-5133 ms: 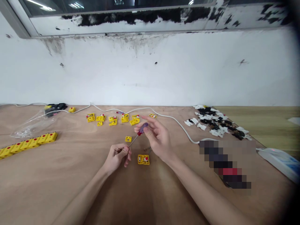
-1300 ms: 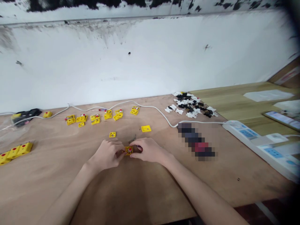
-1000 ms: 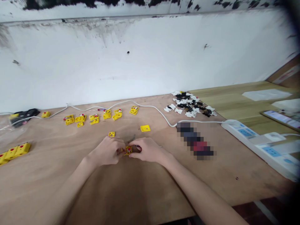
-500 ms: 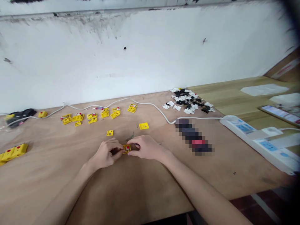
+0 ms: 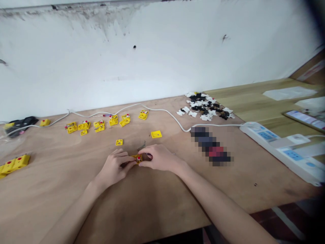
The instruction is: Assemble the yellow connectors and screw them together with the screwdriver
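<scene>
Between my hands is a small open yellow plastic housing (image 5: 138,160) with a red button and metal parts inside. My left hand (image 5: 115,166) pinches its left side between thumb and fingers. From the right, my right hand (image 5: 159,158) has thumb and fingertips closed on the same housing. A thin shiny rod (image 5: 173,154) shows just past the right hand's knuckles; whether the hand holds it cannot be made out. Just behind the fingers lies a small grey-green piece (image 5: 142,145). Near the hands are a small yellow frame (image 5: 119,142) and a flat yellow cover (image 5: 156,134).
Several opened yellow housings (image 5: 99,126) line the back, beside a screwdriver (image 5: 106,115) and white cable (image 5: 162,109). Assembled yellow boxes (image 5: 21,162) stand left. Black and white pieces (image 5: 203,105) are heaped back right, near a pixelated item (image 5: 209,145), power strip (image 5: 281,149) and phone (image 5: 304,120).
The view has shifted slightly. Both hands keep their grip on the yellow housing, which looks a little more tilted; the fingers have moved only slightly.
</scene>
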Available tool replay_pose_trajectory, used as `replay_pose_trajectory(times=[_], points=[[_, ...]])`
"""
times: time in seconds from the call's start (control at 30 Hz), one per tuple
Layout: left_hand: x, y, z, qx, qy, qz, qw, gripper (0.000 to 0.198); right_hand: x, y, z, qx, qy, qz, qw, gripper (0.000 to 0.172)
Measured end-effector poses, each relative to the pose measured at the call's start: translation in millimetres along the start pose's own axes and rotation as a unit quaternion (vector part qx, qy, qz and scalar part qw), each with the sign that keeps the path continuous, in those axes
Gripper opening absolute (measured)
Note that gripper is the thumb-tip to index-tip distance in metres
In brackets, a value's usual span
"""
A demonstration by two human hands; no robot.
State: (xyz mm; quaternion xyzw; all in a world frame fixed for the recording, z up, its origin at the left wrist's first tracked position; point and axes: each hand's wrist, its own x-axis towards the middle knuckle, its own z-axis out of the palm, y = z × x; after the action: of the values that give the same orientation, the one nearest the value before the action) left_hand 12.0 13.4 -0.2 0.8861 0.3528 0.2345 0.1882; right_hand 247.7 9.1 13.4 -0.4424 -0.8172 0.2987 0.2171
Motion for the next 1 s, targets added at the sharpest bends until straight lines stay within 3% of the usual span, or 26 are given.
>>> replay_pose_trajectory(times=[0.17, 0.3, 0.43, 0.53, 0.67, 0.87, 1.0], points=[[5, 8, -5.1, 0.021, -0.018, -0.042, 0.999, 0.015, 1, 0, -1, 0.000, -0.002, 0.003, 1.000, 0.023], [6, 7, -2.7, -0.116, 0.007, -0.138, 0.984, 0.017, 1, 2, -1, -0.001, -0.011, 0.008, 1.000, 0.028], [1, 4, 3.7, -0.298, 0.092, -0.238, 0.920, 0.023, 0, 2, 0, -0.003, 0.053, -0.015, 0.998, 0.040], [0, 10, 8.0, -0.399, 0.148, -0.282, 0.860, 0.025, -1, -3, 5, 0.004, 0.138, -0.076, 0.987, 0.033], [2, 26, 10.5, -0.498, 0.127, -0.283, 0.810, 0.027, -2, -8, 15, -0.011, 0.203, -0.154, 0.967, 0.020], [1, 30, 9.5, -0.531, 0.081, -0.271, 0.799, 0.028, -4, -8, 20, -0.009, 0.196, -0.162, 0.967, 0.024], [-1, 24, 2.1, -0.463, 0.066, -0.243, 0.850, 0.029, -6, -8, 21, 0.035, 0.173, -0.152, 0.972, 0.024]])
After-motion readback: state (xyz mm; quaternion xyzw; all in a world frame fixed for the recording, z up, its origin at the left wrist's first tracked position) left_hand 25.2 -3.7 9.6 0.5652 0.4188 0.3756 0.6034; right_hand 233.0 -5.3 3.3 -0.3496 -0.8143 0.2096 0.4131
